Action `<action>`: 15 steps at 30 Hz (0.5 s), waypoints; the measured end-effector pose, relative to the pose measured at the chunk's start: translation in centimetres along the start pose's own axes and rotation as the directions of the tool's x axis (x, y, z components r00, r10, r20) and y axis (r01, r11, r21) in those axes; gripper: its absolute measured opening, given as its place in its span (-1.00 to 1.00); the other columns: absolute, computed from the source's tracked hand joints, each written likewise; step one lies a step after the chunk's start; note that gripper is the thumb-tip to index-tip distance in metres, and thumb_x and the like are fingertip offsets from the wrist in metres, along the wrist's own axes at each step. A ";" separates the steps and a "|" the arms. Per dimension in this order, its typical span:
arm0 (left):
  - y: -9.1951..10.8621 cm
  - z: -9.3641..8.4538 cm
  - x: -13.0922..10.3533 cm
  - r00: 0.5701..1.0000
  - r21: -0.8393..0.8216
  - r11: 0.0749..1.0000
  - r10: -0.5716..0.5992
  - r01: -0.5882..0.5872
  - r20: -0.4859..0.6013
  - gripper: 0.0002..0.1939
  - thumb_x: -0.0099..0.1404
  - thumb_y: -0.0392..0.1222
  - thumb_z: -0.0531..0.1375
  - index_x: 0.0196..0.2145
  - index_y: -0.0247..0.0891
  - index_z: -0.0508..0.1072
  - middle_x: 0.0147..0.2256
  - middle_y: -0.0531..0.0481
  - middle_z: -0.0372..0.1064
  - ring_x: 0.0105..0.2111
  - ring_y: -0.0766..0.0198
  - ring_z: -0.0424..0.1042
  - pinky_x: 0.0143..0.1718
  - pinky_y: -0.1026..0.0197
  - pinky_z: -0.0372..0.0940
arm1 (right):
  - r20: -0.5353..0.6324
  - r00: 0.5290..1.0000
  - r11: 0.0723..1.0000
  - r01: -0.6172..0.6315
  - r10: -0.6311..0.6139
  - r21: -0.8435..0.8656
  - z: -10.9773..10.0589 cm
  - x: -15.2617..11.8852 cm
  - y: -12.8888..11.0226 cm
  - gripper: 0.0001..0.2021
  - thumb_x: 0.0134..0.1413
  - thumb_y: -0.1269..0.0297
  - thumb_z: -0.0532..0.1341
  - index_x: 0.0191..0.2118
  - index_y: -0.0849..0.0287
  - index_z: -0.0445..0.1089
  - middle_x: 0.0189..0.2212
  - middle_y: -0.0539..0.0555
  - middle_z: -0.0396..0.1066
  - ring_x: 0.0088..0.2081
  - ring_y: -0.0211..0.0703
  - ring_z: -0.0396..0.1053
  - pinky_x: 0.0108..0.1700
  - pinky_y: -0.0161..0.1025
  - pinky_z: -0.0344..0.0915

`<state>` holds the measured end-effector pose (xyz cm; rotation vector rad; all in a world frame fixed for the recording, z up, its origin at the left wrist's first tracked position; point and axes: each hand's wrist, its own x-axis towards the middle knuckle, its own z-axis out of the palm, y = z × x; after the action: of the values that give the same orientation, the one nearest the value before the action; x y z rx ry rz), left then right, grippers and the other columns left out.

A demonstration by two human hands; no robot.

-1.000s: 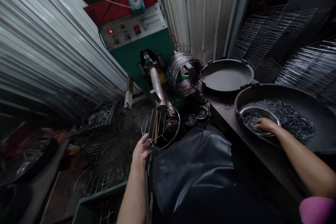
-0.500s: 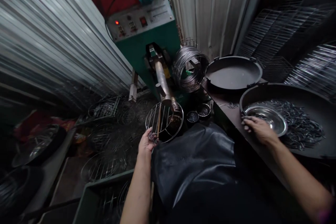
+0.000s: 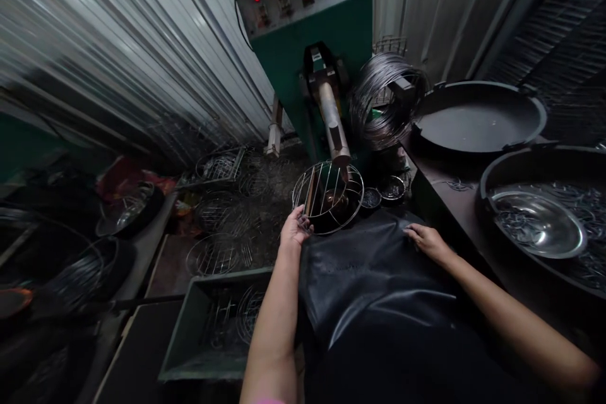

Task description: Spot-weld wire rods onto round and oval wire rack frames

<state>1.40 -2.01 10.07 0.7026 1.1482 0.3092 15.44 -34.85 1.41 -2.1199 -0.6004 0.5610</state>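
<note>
My left hand is closed on the near left rim of a round wire rack. The rack sits below the metal arm of a green machine. Over the dark apron on my lap, my right hand is in a pinch; whatever its fingertips hold is too small to make out. To the right, a shiny metal bowl with small bent wire pieces rests in a large dark pan among more such pieces.
A wire coil hangs beside the machine. Another wide pan stands behind the first. Two small bowls of metal bits, one of them a dark bowl, sit beyond my lap. A green crate and several wire racks lie to the left.
My right hand has left the metal bowl and moved left over the apron, fingers pinched. My left hand still holds the rack. The whole view has shifted.
</note>
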 end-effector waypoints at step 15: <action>0.5 0.2 -0.4 1.000 -0.023 1.000 -0.009 0.009 -0.018 -0.77 0.06 -0.16 0.24 -0.53 -0.28 0.23 -0.63 0.16 0.17 -0.70 0.43 0.18 -0.57 0.27 0.19 | 0.115 0.988 0.885 0.141 -0.100 -0.443 -1.5 -1.6 0.6 -0.73 0.10 0.29 0.01 -0.19 0.16 0.41 -0.38 0.09 0.50 -0.40 -0.14 0.45 -0.35 -0.32 0.30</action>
<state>1.45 -1.92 10.75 0.6758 1.1627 0.3213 15.17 -37.02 2.00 -2.4757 -0.9851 0.4799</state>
